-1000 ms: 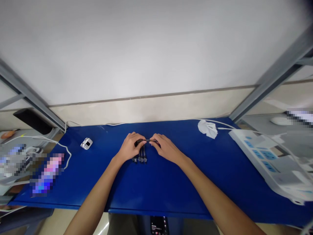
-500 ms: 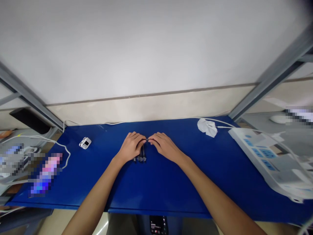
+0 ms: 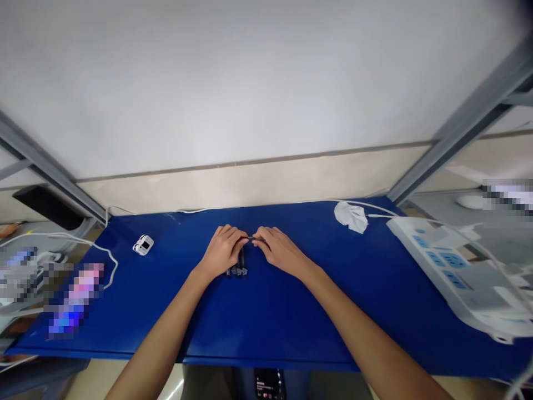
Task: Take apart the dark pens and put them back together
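Note:
A thin dark pen-like stick (image 3: 251, 238) spans the small gap between my two hands above the blue table. My left hand (image 3: 225, 248) pinches its left end, and my right hand (image 3: 276, 246) has closed fingers on the other end. Under and beside my left palm lie several similar dark sticks (image 3: 244, 261), side by side, with greyish shiny ends towards me. Their far ends are hidden by my left hand.
A small white case (image 3: 143, 245) and a phone with a blurred screen lie left on the blue table (image 3: 270, 328). A crumpled white tissue (image 3: 351, 216) and a large white power strip (image 3: 441, 261) are at the right. A white cable runs along the wall.
A little more of the dark stick shows at my right fingers. Both hands stay in nearly the same place, and the camera view has shifted slightly.

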Demonstrator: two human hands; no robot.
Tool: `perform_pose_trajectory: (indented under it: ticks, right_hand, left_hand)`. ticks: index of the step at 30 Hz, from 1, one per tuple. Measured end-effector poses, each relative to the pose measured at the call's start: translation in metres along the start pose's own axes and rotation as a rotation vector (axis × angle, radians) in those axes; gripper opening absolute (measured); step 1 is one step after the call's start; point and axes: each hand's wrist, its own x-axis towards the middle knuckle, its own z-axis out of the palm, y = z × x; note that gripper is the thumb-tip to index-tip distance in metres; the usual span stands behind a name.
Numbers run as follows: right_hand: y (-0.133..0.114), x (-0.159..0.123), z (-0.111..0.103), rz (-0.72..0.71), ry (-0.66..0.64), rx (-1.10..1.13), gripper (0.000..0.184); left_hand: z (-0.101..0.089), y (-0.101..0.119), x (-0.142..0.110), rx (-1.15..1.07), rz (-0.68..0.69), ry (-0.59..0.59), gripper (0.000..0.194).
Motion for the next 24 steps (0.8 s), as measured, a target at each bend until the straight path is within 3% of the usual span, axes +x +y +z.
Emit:
perform_pose_trajectory:
  ticks: [2, 6, 15, 21, 24]
  right_hand:
    - [-0.001, -0.001, -0.001, 0.045, 0.002, 0.052, 0.01]
    - [0.0, -0.004, 0.0, 0.093, 0.007, 0.12, 0.024]
    - [0.001, 0.002, 0.0, -0.018, -0.002, -0.008, 0.024]
    - [0.003, 0.001, -0.004, 0.017, 0.054, -0.041, 0.018]
    - [0.003, 0.0, -0.007, 0.001, 0.066, -0.087, 0.025]
  left_hand:
    - [0.0, 0.0, 0.0, 0.004, 0.004, 0.004, 0.023]
    - [-0.002, -0.001, 0.001, 0.014, 0.038, 0.001, 0.029]
    - [-0.002, -0.001, 0.0, 0.033, 0.042, 0.007, 0.024]
    - [-0.009, 0.001, 0.001, 0.032, 0.008, 0.056, 0.027]
    - [-0.011, 0.002, 0.001, 0.038, 0.001, 0.063, 0.031]
